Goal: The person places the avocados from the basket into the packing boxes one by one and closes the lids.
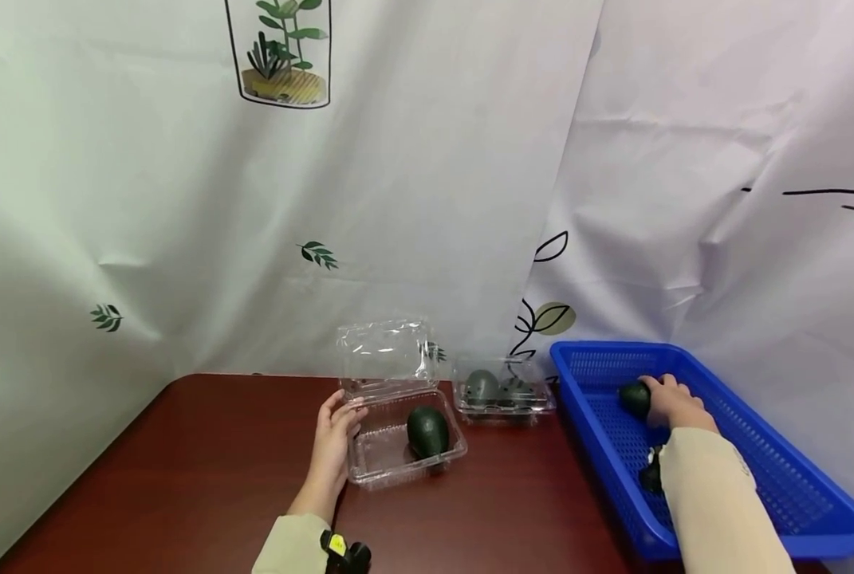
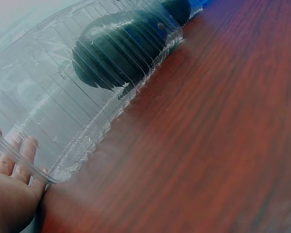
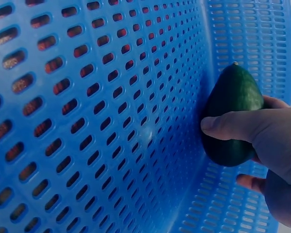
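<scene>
My left hand [image 1: 336, 438] holds the left edge of an open clear plastic clamshell container [image 1: 379, 482], its fingers over the rim. One dark green avocado [image 1: 427, 432] lies in the right part of its base, and its lid [image 1: 387, 351] stands raised behind. The left wrist view shows the fingers [image 2: 26, 160] partly through the clear wall, near the avocado [image 2: 119, 51]. Inside the blue basket [image 1: 592, 430], my right hand [image 1: 674, 401] grips another avocado [image 1: 635, 399]. In the right wrist view the thumb [image 3: 228, 124] presses across that avocado [image 3: 235, 92].
A closed clear clamshell [image 1: 501, 410] with avocados inside stands behind and right of the open one. The blue basket takes up the right side of the brown table [image 1: 183, 478]. A pale printed cloth [image 1: 427, 159] hangs behind the table.
</scene>
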Demonstrator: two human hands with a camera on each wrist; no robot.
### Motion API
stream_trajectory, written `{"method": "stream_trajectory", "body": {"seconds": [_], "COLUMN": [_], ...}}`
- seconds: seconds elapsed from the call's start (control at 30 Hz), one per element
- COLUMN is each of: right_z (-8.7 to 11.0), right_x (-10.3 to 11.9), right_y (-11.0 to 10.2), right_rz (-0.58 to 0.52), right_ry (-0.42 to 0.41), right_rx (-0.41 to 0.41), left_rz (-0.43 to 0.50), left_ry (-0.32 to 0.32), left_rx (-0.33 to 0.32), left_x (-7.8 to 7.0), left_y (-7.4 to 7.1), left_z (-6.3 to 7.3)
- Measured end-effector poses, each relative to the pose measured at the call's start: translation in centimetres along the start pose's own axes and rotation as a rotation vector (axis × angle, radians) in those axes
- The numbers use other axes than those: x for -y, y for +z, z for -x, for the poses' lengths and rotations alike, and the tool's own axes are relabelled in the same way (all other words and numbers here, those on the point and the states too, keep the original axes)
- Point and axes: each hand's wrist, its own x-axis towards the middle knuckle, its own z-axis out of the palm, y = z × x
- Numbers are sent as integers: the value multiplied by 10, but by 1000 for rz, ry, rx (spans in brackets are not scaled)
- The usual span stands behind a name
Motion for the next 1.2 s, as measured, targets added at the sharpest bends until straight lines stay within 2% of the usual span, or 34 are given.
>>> {"method": "stream_trajectory", "body": {"seconds": [0.23,0.57,0.83,1.0,1.2], "right_z": [-4,-1,6,9,7], "right_x": [-3,2,6,8,17], "right_y": [0,-12,-19,-19,-32], "right_rz": [8,85,12,-15,-17], "right_ry": [-15,-70,-48,-83,-97], "right_rx": [0,-55,-56,-81,-114], "left_rz": [-9,-7,-25,-38,-44], "left_ry": [4,-5,12,5,22], "left_rx": [-5,-12,-1,-8,8], "left_x": [-2,-2,1,4,2], "left_y": [1,1,-2,-6,-3], "left_z": [0,1,5,8,3]}}
